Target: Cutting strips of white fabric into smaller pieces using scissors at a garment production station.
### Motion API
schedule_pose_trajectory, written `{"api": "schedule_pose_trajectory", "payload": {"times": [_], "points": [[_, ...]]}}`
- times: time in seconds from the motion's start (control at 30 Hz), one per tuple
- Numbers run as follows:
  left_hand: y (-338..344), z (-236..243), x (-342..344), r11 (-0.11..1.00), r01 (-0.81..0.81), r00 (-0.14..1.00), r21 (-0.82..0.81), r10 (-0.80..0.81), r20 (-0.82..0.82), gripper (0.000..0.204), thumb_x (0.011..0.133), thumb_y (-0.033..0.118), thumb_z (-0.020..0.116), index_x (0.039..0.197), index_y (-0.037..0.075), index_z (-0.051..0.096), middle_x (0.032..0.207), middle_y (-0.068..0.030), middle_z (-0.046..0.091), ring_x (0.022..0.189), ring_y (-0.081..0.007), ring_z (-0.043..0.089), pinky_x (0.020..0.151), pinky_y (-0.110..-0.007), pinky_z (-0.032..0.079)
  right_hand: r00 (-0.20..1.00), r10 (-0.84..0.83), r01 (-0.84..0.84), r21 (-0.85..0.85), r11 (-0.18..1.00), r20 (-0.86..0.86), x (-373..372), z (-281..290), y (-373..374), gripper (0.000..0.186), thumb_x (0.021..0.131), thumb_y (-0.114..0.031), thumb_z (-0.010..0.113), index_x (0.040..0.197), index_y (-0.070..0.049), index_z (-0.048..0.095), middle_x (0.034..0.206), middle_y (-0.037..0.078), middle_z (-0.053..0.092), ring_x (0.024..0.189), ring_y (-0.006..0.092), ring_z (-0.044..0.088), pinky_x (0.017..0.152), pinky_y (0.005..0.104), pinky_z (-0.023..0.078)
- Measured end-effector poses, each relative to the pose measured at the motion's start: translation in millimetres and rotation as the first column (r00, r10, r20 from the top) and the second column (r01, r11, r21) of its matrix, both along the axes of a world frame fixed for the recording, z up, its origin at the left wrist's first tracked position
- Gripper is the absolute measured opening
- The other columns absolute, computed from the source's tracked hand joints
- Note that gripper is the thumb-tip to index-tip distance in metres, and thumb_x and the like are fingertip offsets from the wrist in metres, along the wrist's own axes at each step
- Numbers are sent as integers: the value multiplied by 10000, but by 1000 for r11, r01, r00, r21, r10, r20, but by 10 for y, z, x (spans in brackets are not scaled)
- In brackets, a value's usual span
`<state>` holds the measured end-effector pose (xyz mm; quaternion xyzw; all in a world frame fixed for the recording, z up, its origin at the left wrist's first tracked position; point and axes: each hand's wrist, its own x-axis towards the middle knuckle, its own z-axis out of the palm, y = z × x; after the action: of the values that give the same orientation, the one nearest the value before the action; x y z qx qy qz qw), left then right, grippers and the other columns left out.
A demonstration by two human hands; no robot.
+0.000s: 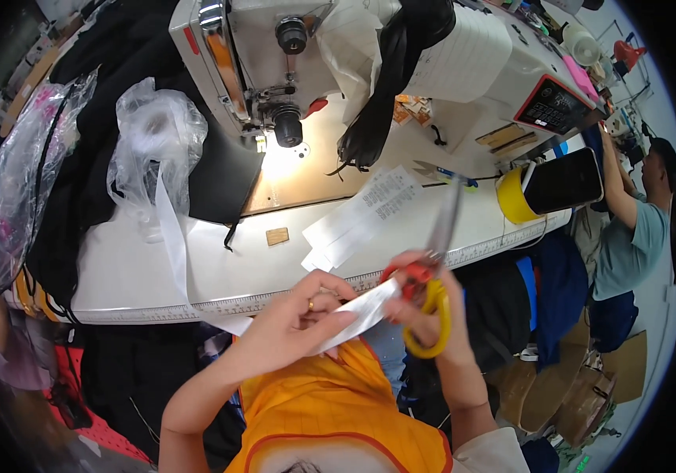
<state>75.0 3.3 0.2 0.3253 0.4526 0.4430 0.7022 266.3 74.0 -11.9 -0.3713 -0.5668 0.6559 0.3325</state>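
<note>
Over the front edge of the sewing table, my left hand (298, 319) pinches a shiny white ribbon strip (363, 317) between thumb and fingers. My right hand (450, 331) is closed around scissors (435, 293) with red and yellow handles; their blades point up and away, blurred by motion. Its fingertips are at the strip's far end, but whether they grip it is unclear. A white tape (168, 236) trails from a roll (151, 130) in a clear plastic bag down to the table edge. Printed white label sheets (366, 217) lie beyond my hands.
A sewing machine (263, 71) with its lamp lit stands at the back, black fabric (369, 118) draped over its arm. Small snips (444, 173), a yellow tape roll (515, 197) and a phone (563, 181) are at the right. Another person (638, 213) works at far right.
</note>
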Motion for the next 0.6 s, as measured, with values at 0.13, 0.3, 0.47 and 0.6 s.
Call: {"api": "schedule_pose_trajectory", "payload": {"times": [0.13,0.3,0.47,0.6], "points": [[-16,19,-143,994,101,965,37,-89,-246,166,889,83,560,1004,-37,548,867,-97,653,703,-97,596,631,-225,491,966,-243,206,296,933,93,98,96,298,455,739,3,659,1160,-25,489,885,0,470,801,62,445,721,172,367],[6,-56,-158,999,29,970,16,-24,-243,147,895,86,553,979,-35,558,861,-88,651,731,-90,598,643,-222,490,966,-238,188,361,913,99,145,70,498,420,782,2,643,1170,-47,488,879,-13,458,803,63,441,733,174,375],[3,-172,-152,993,-26,961,114,56,-270,153,909,109,537,965,-32,558,830,-71,636,715,-84,591,646,-214,488,935,-294,178,453,874,199,123,65,633,417,784,-3,641,1173,-41,494,871,-15,458,793,66,440,738,173,370],[54,-180,-186,998,-18,954,66,37,-297,161,912,123,535,958,-30,553,820,-72,630,715,-87,594,646,-208,489,913,-329,169,511,843,241,69,64,733,399,794,-16,645,1167,-56,511,854,-11,481,789,67,460,740,190,395]]}}
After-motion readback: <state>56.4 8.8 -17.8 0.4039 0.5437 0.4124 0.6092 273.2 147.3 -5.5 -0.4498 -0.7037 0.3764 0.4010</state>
